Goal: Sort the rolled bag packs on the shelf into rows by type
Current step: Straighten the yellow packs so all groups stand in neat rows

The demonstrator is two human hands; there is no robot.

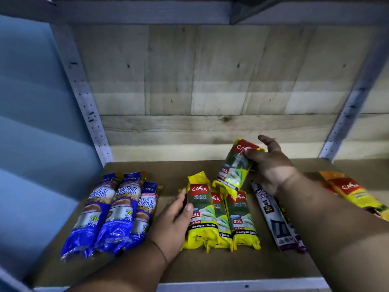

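The shelf (210,268) carried three blue packs (111,213) at left, already grouped side by side. A yellow row (221,218) of three lay centre, long axes running front to back. Your right hand (271,165) held a fourth yellow pack (234,167) tilted above the row's far end, fingers (252,153) closed round its top. Its place appeared to lie directly below and toward you. Your left hand (174,220) rested loosely curled against the row's left pack, gripping nothing.

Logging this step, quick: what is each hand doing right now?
Left hand: open, resting against the side of the yellow pack row.
Right hand: closed on a raised yellow pack.
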